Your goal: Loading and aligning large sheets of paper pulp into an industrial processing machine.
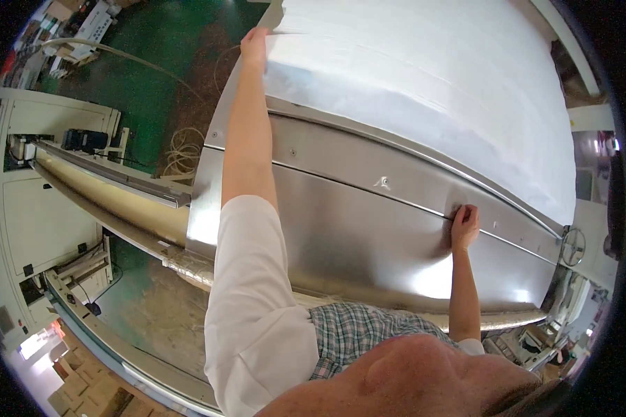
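Observation:
A wide white sheet of fabric (424, 62) lies over the machine bed in front of me. My left arm reaches far forward, and my left hand (254, 47) is closed at the fabric's left edge, its fingertips partly hidden there. Nearer to me, a brushed steel panel (354, 222) slopes across the machine's front, with a seam along it and several screws. My right hand (466, 226) is curled against that panel at the seam, to the right of centre. Nothing shows in its fingers. The hand is apart from the fabric.
Left of the panel, a long roller (118, 187) runs from a cream machine cabinet (49, 194). A coiled hose (183, 151) lies on the green floor. A handwheel (573, 247) stands at the panel's right end. Cardboard boxes (83, 375) are stacked at the lower left.

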The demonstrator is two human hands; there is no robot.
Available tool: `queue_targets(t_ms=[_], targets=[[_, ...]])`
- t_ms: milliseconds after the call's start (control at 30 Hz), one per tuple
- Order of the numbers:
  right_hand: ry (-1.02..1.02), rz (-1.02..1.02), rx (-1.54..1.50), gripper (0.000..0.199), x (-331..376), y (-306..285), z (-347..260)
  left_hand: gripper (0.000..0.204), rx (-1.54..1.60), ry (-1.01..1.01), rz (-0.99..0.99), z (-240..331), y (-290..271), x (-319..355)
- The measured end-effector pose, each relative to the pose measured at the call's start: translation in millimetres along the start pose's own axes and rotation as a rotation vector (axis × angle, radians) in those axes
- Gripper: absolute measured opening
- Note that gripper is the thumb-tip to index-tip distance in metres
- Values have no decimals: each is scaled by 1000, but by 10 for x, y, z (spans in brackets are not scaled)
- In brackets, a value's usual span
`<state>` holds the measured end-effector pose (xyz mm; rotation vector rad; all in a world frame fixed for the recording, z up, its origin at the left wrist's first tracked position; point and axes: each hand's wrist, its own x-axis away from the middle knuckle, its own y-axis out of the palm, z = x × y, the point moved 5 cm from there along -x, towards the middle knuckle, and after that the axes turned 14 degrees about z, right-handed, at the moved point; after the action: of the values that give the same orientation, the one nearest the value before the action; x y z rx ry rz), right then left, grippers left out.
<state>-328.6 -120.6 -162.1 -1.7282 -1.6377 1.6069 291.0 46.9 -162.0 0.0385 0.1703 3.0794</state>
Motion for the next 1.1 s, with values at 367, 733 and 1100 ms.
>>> queue_targets(t_ms=[367, 733, 1100], targets=[[-42, 56, -39, 10, -27, -57, -29, 35, -598, 441, -267, 529, 79, 344], [-159, -292, -259, 10, -381, 158, -673, 104, -1250, 702, -1324, 537, 1543, 1846], [-681, -314, -349, 28, -1255, 1098, -2860, 91, -1425, 908, -1049, 414, 1262, 2161]])
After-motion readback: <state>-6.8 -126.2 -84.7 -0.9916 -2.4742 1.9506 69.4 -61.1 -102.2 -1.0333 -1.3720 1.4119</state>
